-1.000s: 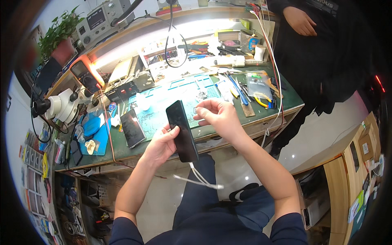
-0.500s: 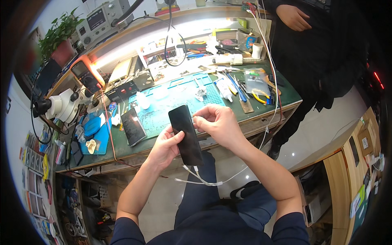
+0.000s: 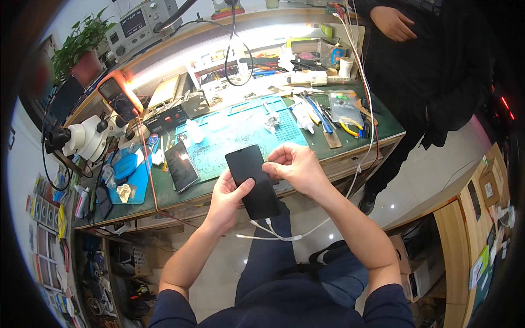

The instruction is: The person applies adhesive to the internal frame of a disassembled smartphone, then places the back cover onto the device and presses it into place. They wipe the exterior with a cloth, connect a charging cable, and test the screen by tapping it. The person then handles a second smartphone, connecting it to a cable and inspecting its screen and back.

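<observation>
Middle of the frame, the black phone (image 3: 257,191) is up in the air, just in front of the worktop (image 3: 136,211)'s near edge, its long axis steep and leaning a little from upper left to lower right. The left hand (image 3: 225,198) has it firmly, fingers wrapped around the left edge and thumb pressed on the dark face. The right hand (image 3: 295,168) is at the opposite long edge, towards the top; from its fingertips the phone lies left and downward. Thumb and forefinger are drawn close together there, though I can't tell whether they pinch anything small. A white cable (image 3: 298,237) hangs by the lower end.

Behind, a teal mat (image 3: 219,151) covers the worktop's middle, with another phone (image 3: 181,167) lying at its left. A microscope (image 3: 85,138) stands at left; somebody in dark clothes (image 3: 424,82) waits upper right.
</observation>
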### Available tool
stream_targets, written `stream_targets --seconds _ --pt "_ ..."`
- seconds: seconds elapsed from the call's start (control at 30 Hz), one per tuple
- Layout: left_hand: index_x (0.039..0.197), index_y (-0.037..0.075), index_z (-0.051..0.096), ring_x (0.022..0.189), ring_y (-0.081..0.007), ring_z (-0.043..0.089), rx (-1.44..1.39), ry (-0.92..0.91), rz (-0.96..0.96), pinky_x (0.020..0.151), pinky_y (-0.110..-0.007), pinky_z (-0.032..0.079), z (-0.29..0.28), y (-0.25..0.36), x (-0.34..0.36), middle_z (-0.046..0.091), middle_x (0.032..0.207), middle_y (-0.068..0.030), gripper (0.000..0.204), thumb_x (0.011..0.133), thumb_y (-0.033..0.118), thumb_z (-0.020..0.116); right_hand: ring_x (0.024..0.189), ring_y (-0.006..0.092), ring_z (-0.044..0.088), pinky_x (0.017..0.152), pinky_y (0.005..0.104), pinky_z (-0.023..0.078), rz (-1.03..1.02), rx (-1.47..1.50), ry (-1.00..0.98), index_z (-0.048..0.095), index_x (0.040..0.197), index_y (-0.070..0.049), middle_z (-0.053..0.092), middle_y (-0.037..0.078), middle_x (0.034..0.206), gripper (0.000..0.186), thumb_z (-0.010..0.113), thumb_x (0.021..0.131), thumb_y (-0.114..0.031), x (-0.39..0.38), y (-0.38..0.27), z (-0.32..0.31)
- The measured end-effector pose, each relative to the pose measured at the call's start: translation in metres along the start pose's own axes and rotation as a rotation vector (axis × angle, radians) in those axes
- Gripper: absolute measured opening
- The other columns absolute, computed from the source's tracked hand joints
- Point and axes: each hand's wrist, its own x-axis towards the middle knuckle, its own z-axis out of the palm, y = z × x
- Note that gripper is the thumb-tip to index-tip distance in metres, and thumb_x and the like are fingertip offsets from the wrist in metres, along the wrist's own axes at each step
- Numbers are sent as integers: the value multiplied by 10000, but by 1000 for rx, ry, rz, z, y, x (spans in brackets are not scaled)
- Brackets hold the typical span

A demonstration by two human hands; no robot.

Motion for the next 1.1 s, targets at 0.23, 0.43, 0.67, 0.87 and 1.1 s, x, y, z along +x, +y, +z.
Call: stream_targets --seconds 0.23,0.43,0.67,0.87,1.1 --pt "1325 29 497 1089 -168 654 -114 91 -17 935 -325 541 6 -4 -5 668 1210 -94 403 956 47 655 821 84 671 709 231 552 -155 124 260 671 1074 21 720 59 931 260 783 865 -86 -22 23 29" --pt "1303 25 514 1086 -165 653 -81 121 25 942 -325 536 6 -14 -9 674 1193 -97 382 951 37 661 790 94 678 685 233 541 -307 -137 468 717 1078 22 730 87 914 208 732 903 -88 -38 27 54" --pt "1292 18 538 1076 -162 657 -56 102 56 950 -325 530 5 -15 -12 676 1185 -90 357 952 25 649 750 181 698 632 281 570 -377 -235 445 715 1088 15 705 127 915 209 706 894 -62 -43 15 56" --pt "1283 14 545 1077 -165 657 -49 124 68 952 -332 531 7 -16 -13 677 1182 -94 344 955 33 647 761 154 701 639 267 565 -428 -299 453 722 1073 11 711 116 889 201 718 892 -75 -44 21 55" --pt "1249 16 538 1008 -164 680 -99 193 9 860 -317 570 14 -10 -9 687 1139 -99 311 962 59 651 791 87 678 706 247 547 -150 -81 271 692 1108 37 739 75 926 265 729 912 -138 -43 21 40"
